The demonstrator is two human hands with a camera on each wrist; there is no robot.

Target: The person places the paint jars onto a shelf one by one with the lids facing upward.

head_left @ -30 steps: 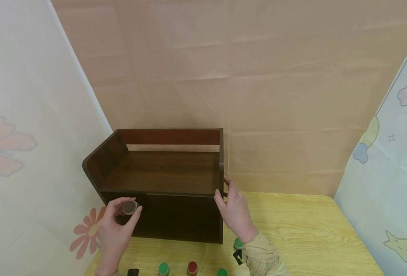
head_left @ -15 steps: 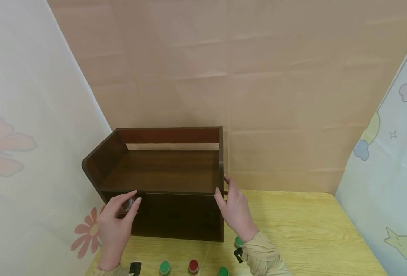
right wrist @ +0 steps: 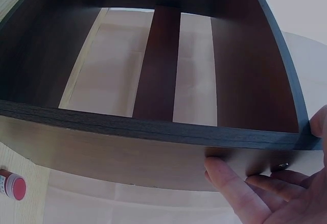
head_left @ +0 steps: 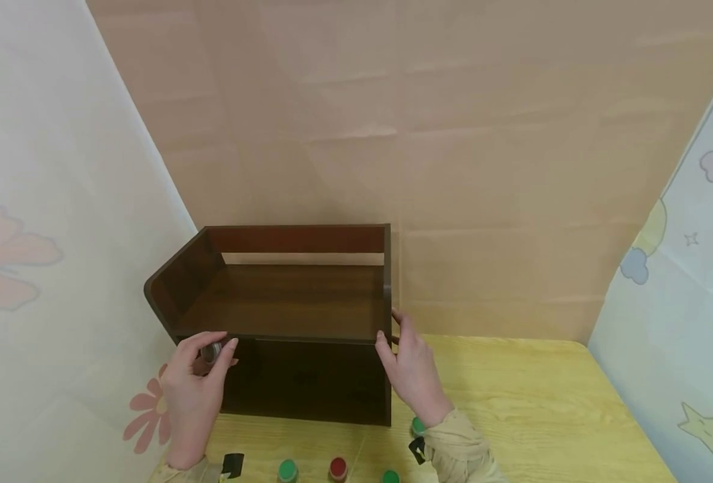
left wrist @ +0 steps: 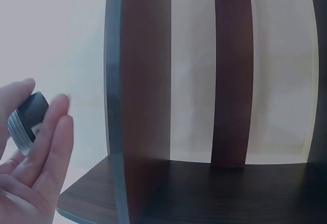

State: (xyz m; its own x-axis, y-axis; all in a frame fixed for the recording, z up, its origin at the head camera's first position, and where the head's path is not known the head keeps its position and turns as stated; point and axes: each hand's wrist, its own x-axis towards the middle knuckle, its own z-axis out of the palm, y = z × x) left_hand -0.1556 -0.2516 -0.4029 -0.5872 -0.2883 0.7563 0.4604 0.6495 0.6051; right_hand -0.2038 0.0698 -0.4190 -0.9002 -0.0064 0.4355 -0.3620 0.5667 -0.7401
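Note:
A dark wooden shelf [head_left: 308,302] with a slatted back stands on the table. My left hand [head_left: 192,396] pinches a small dark jar [head_left: 211,352] between thumb and fingers, in front of the shelf's left end. In the left wrist view the same jar [left wrist: 31,113] is tilted in the fingers, beside the shelf's panel and apart from it. My right hand [head_left: 412,365] grips the right side panel, thumb at its front edge and fingers along the outer face. The right wrist view shows these fingers [right wrist: 235,188] against the panel [right wrist: 127,155].
Along the near part of the yellow wood-grain table [head_left: 531,409] stand small jars: a green-lidded one [head_left: 288,470], a red-lidded one [head_left: 338,468] and another green-lidded one [head_left: 390,476]. One more green jar [head_left: 418,426] is by my right wrist. A patterned white sheet [head_left: 60,376] borders the left.
My left hand has shifted left and slightly up with the jar, whose dark round end has turned from facing the camera to nearly side-on. The right hand keeps its grip on the shelf.

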